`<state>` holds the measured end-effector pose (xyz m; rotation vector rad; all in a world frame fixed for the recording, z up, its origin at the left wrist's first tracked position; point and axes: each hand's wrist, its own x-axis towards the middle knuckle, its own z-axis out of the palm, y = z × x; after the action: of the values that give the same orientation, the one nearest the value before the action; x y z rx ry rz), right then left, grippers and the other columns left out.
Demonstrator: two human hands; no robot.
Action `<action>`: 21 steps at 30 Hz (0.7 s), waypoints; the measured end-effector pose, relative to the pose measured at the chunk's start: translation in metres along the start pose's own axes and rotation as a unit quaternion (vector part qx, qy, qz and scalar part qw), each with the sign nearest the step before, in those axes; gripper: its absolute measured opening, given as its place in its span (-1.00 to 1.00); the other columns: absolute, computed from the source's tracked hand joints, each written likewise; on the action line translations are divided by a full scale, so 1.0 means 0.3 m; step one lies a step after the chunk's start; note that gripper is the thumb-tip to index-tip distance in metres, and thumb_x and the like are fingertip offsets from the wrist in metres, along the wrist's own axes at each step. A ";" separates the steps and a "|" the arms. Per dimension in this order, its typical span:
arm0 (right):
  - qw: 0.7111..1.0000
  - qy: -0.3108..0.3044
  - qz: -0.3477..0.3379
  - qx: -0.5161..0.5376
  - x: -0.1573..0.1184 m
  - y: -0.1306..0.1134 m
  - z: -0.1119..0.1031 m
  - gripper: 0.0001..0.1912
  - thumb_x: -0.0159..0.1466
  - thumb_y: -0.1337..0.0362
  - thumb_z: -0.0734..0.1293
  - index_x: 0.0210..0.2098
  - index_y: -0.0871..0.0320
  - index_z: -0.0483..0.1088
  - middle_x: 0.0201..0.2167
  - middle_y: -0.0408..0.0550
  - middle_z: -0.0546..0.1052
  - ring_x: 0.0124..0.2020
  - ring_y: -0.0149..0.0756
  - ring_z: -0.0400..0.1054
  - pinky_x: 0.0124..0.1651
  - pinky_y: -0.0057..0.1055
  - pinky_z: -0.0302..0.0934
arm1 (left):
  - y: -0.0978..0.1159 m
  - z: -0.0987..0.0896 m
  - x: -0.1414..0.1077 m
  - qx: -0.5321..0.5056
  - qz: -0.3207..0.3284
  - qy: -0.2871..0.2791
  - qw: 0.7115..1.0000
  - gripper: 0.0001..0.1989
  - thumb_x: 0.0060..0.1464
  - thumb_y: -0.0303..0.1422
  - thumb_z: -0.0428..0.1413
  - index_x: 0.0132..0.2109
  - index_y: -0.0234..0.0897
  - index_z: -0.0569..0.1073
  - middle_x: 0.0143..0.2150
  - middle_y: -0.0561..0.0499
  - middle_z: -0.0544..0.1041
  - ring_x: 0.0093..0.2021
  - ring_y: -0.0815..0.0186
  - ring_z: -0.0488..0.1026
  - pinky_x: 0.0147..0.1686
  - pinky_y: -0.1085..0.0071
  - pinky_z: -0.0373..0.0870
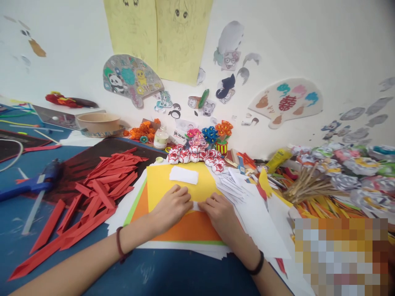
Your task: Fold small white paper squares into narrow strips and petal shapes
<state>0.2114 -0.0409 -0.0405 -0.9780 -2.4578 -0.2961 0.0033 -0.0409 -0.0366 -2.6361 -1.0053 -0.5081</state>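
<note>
Both hands rest low on the stacked sheets at the table's near edge. The left hand (172, 207) and the right hand (219, 213) meet fingertip to fingertip over a small white paper piece (196, 204), pinching it between them; only a sliver shows in the gap, so its long axis cannot be told. It lies on the yellow sheet (160, 181), which overlaps an orange sheet (191, 228). Just beyond the fingers, a folded white slip (184, 174) lies apart on the yellow, its long side running left to right. Red paper strips (105, 185) fan out to the left, a blue glue gun (37, 181) farther left. Paper flowers (212, 135) stand against the wall.
</note>
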 end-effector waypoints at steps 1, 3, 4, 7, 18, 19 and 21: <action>1.000 0.000 0.003 0.001 0.000 0.000 0.001 -0.75 0.37 0.41 0.21 -0.37 0.14 0.47 -0.54 -0.09 0.44 -0.40 -0.28 0.22 -0.37 -0.34 -0.02 | 0.000 0.000 -0.001 0.000 -0.002 0.000 1.000 -0.84 0.20 -0.51 0.03 -0.36 -0.27 0.41 -0.44 0.00 0.38 -0.30 0.24 0.23 -0.33 0.27 0.02; 1.000 0.001 0.007 0.000 0.000 0.001 0.004 -0.74 0.37 0.41 0.21 -0.39 0.14 0.47 -0.55 -0.10 0.43 -0.40 -0.28 0.21 -0.37 -0.34 -0.02 | 0.000 -0.002 -0.003 0.004 -0.019 0.005 1.000 -0.85 0.23 -0.45 0.03 -0.33 -0.26 0.43 -0.41 0.00 0.40 -0.27 0.22 0.23 -0.29 0.26 0.04; 1.000 0.001 0.007 0.000 0.000 0.002 0.005 -0.74 0.36 0.41 0.22 -0.39 0.14 0.47 -0.56 -0.10 0.43 -0.40 -0.28 0.21 -0.37 -0.34 -0.02 | 0.000 -0.002 -0.005 0.007 -0.029 0.009 1.000 -0.85 0.25 -0.42 0.02 -0.30 -0.25 0.43 -0.38 -0.01 0.42 -0.25 0.21 0.24 -0.27 0.25 0.05; 1.000 0.002 0.007 0.001 0.000 0.003 0.008 -0.76 0.35 0.42 0.23 -0.40 0.13 0.47 -0.56 -0.11 0.43 -0.40 -0.28 0.21 -0.37 -0.35 -0.03 | 0.002 0.000 -0.010 0.008 -0.043 0.016 0.999 -0.82 0.28 -0.38 -0.02 -0.28 -0.25 0.44 -0.36 -0.03 0.42 -0.22 0.19 0.24 -0.25 0.24 0.07; 1.000 0.012 0.024 -0.004 -0.003 0.007 0.006 -0.81 0.31 0.42 0.30 -0.38 0.09 0.49 -0.56 -0.14 0.45 -0.40 -0.28 0.18 -0.35 -0.37 -0.02 | 0.009 0.010 -0.006 0.015 -0.003 0.011 1.000 -0.76 0.25 -0.44 0.02 -0.42 -0.32 0.38 -0.45 -0.01 0.35 -0.32 0.24 0.20 -0.36 0.30 0.05; 1.000 0.010 0.028 -0.003 -0.004 0.007 0.007 -0.82 0.30 0.42 0.30 -0.38 0.09 0.50 -0.56 -0.14 0.46 -0.40 -0.28 0.18 -0.35 -0.36 -0.02 | 0.009 0.006 -0.006 0.017 -0.002 0.009 1.000 -0.77 0.24 -0.46 0.03 -0.41 -0.32 0.39 -0.45 -0.01 0.36 -0.31 0.24 0.21 -0.36 0.30 0.05; 0.999 0.005 0.039 0.005 -0.006 0.011 0.007 -0.82 0.29 0.42 0.32 -0.39 0.08 0.50 -0.56 -0.15 0.47 -0.39 -0.28 0.19 -0.34 -0.36 -0.02 | 0.007 -0.003 -0.006 0.007 -0.009 0.001 1.000 -0.79 0.23 -0.47 0.04 -0.41 -0.32 0.40 -0.45 -0.01 0.37 -0.31 0.24 0.21 -0.35 0.30 0.05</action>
<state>0.2142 -0.0389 -0.0430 -1.0624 -2.4036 -0.2617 0.0032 -0.0437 -0.0367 -2.6152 -1.0278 -0.5063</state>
